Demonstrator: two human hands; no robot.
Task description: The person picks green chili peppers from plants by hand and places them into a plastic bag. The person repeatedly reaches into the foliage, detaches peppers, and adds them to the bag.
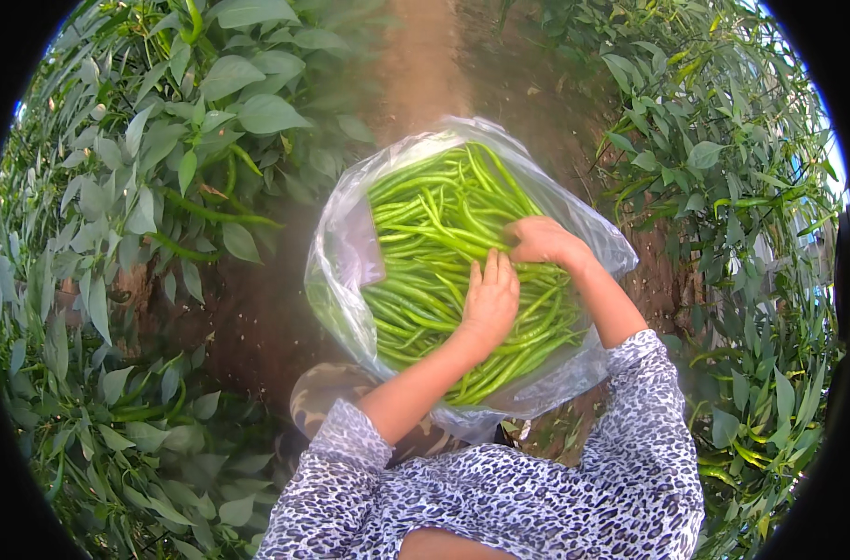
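Note:
Before me, a clear plastic bag (337, 280) stands with its mouth wide, filled with long green chili peppers (418, 294), most lying roughly side by side. My left hand (493, 297) lies flat on top of the peppers near the middle, its fingers pointing away from me. Just beyond it to the right, my right hand (540, 241) is bent down onto the peppers, with its fingertips partly hidden; whether it grips any cannot be told. A flat pale piece (370, 245) shows at the bag's left inner side.
Leafy pepper plants (239, 105) with green peppers hanging rise on the left, and more pepper plants (740, 175) line the right. Between the rows runs a bare soil path (425, 56). My camouflage-covered knee (327, 395) is against the bag's near left side.

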